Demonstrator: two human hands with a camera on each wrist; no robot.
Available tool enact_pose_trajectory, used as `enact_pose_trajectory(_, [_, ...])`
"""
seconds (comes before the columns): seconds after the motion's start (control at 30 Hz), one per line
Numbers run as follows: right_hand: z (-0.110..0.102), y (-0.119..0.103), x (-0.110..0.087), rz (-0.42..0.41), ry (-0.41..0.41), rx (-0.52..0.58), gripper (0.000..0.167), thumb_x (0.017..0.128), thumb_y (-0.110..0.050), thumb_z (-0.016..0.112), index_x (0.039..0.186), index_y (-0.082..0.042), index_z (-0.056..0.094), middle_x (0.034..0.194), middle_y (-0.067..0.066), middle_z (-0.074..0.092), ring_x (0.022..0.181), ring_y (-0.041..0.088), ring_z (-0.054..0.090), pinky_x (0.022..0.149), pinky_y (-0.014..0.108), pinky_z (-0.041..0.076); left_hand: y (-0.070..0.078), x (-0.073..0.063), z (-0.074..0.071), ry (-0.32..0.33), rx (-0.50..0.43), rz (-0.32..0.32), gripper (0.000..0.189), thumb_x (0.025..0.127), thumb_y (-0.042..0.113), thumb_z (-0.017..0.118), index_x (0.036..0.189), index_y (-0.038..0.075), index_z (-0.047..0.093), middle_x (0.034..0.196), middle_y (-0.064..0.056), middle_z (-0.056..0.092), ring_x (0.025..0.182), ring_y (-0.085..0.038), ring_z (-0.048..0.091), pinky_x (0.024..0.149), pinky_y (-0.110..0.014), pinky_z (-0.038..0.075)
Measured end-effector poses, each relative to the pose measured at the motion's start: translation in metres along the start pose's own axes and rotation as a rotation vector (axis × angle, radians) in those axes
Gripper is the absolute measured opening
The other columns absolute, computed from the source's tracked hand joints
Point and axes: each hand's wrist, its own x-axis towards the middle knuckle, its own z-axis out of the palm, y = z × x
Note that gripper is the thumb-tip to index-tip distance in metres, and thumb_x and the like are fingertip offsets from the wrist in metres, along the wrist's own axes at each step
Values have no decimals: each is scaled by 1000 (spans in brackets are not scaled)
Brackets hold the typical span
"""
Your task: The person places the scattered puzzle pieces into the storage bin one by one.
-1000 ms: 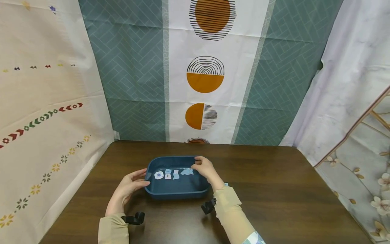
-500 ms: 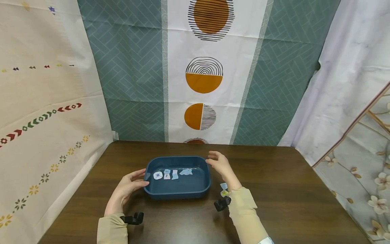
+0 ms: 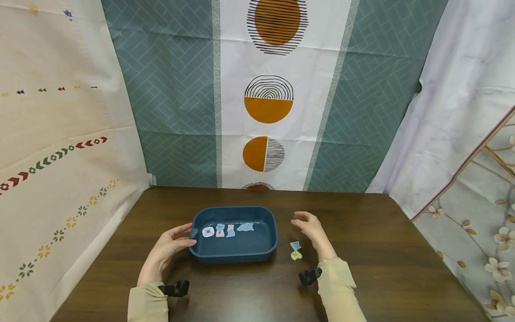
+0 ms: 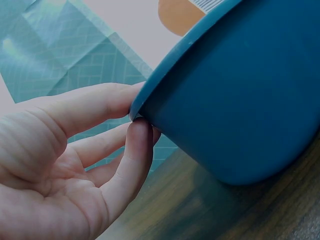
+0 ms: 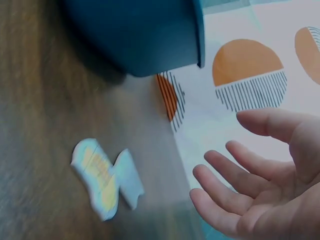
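A dark blue plastic bin (image 3: 233,258) sits on the table, its long side towards me. My left hand (image 3: 166,250) pinches its left rim; in the left wrist view the thumb and fingers meet at the lip of the bin (image 4: 235,110). Inside the bin are several small pale cut-outs, among them a round one with a blue star (image 3: 208,231) and a wide light blue one (image 3: 245,227). My right hand (image 3: 314,230) hovers to the right of the bin with loose fingers, holding nothing. Near it lie a pale blue cut-out (image 3: 295,246) and a yellow-patterned one (image 3: 296,255).
The dark brown wooden table (image 3: 374,255) runs back to a patterned hanging cloth (image 3: 177,112). A cream cloth (image 3: 68,179) borders the left side, a white floral one (image 3: 474,223) the right. Each wrist carries a black camera mount.
My right hand has left the right rim of the bin and moved rightwards, uncovering the two cut-outs on the table. The left hand stays at the left rim.
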Motion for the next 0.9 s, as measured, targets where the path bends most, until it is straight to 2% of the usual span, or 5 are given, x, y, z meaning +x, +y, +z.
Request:
enact_pose_trajectory(0.2, [-4,14,-2,38,11,-28,43,94,-12,59,131,8,53,132,27,57,121,41,54,101,57,43,0,0,1,3,7,-4,71,86,6,72,145,-8,37,145,-33,41,114,-27,62,93,-28,53])
enact_pose_trajectory(0.43, [-9,25,-8,73,-6,-66,42,92,-13,61,128,9,56,131,26,57,115,38,57,90,48,50,0,1,0,2,0,-3,70,86,5,71,145,-9,36,144,-33,41,106,-18,65,92,-27,53])
enact_pose_trajectory(0.57, [-10,31,-10,86,-19,-94,41,91,-13,63,126,8,58,129,26,59,110,33,60,85,42,52,0,1,0,3,6,0,70,86,5,71,145,-8,37,144,-32,41,108,-18,64,91,-25,53])
enact_pose_trajectory(0.7, [-11,36,-13,94,-37,-120,42,90,-12,65,126,7,59,129,26,59,110,32,59,84,42,53,0,1,0,3,8,0,70,86,6,71,145,-8,37,144,-32,42,109,-19,63,91,-24,53])
enact_pose_trajectory(0.9, [-12,42,-15,79,-38,-149,42,85,-10,69,123,7,62,121,24,62,100,27,59,76,36,51,-1,1,0,2,16,0,71,86,7,72,146,-7,37,145,-32,42,111,-21,63,94,-28,52])
